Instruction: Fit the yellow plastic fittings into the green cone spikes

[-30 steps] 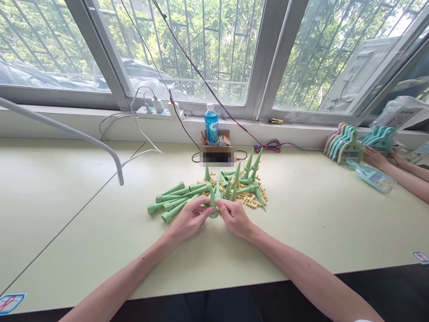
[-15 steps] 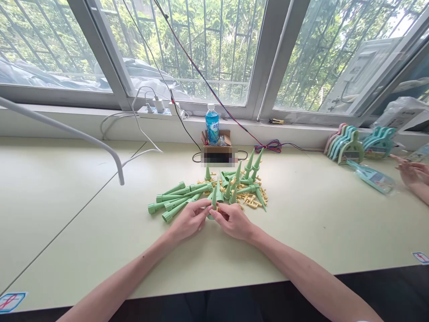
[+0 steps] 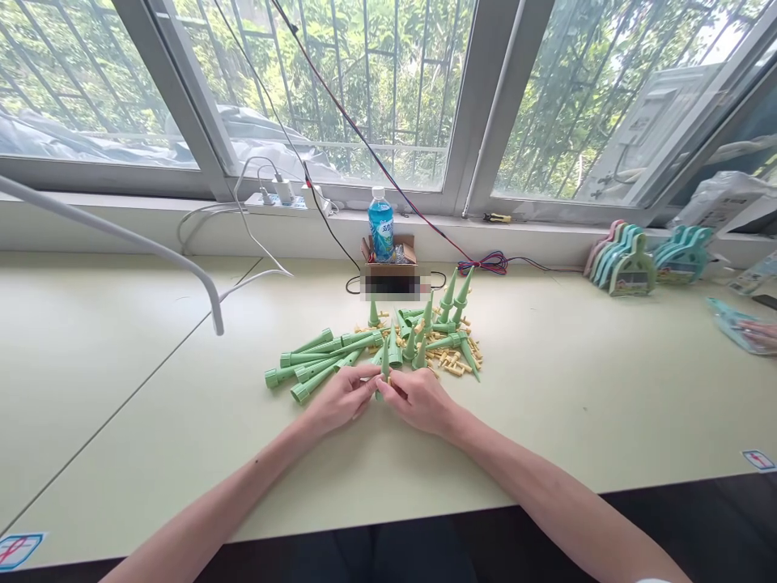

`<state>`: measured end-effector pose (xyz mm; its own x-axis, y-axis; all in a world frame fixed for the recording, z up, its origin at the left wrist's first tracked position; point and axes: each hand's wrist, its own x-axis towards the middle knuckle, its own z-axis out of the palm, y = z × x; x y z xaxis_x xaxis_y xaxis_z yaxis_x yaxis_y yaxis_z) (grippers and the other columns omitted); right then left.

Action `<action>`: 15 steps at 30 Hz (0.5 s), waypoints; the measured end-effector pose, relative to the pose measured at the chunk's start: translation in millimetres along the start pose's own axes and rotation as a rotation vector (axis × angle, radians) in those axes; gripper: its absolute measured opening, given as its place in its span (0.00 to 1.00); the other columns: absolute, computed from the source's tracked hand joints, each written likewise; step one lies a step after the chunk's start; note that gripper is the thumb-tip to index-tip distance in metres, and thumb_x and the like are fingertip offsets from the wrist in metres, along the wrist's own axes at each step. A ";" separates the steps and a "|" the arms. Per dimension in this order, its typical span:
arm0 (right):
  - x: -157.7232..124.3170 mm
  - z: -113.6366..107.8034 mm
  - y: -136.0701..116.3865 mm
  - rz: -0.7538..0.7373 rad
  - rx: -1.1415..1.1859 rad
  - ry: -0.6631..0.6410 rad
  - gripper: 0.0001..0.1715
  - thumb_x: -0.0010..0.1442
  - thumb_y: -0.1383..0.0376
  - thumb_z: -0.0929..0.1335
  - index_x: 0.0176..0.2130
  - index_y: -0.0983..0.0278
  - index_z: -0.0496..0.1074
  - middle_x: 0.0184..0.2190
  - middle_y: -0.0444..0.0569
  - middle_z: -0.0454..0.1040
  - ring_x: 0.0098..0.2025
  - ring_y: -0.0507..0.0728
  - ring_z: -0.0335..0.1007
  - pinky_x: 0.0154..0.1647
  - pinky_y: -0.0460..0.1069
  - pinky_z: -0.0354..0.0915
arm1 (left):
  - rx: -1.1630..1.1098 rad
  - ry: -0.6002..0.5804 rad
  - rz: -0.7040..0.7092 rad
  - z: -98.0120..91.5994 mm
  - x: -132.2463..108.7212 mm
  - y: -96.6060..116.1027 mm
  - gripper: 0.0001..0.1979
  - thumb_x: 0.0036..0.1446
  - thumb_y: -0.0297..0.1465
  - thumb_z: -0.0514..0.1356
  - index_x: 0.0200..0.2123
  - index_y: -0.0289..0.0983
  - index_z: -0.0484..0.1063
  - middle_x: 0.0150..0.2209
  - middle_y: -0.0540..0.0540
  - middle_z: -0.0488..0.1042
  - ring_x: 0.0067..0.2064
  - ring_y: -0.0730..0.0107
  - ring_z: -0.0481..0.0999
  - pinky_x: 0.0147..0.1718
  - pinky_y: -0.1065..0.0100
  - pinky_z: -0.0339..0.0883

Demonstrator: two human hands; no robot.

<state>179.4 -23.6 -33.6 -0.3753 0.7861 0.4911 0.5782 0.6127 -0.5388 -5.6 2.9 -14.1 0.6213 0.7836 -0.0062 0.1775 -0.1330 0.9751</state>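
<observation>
My left hand [image 3: 347, 394] is closed around the lower part of a green plastic watering spike [image 3: 385, 356], held point up close above the table. Opposite it, my right hand [image 3: 420, 398] pinches a small yellow valve [image 3: 389, 380] against the spike's side; fingers hide most of both parts. Just beyond my hands lies a pile of more green spikes, some standing on end and several lying to the left, such as one long green spike [image 3: 316, 368]. Loose yellow valves [image 3: 452, 361] are scattered at the pile's right side.
A small cardboard box [image 3: 401, 263] with a blue bottle [image 3: 381, 227] stands behind the pile. Coiled cable [image 3: 491, 262] lies near the sill. Small dustpan sets [image 3: 631, 259] stand at right, where another person's hand [image 3: 762, 334] touches a blue packaged item [image 3: 732, 324]. A white bar [image 3: 121, 227] crosses at left.
My hands keep their grip on the spike and valve with hardly any movement. At right, the blue packaged item has moved rightward with the other person's hand. The view has shifted slightly.
</observation>
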 end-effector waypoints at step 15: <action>-0.1 0.8 -1.4 -0.005 -0.062 -0.016 0.28 0.73 0.55 0.58 0.23 0.63 0.60 0.15 0.40 0.58 0.17 0.48 0.48 0.21 0.46 0.45 | -0.008 -0.051 -0.016 -3.0 -1.0 1.5 0.20 0.63 0.46 0.58 0.33 0.33 0.75 0.14 0.57 0.53 0.16 0.81 0.51 0.15 0.75 0.46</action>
<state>178.0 -24.5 -33.4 -0.3896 0.7845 0.4825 0.6200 0.6108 -0.4925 -8.3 3.7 -12.0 0.6568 0.7534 -0.0330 0.1815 -0.1153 0.9766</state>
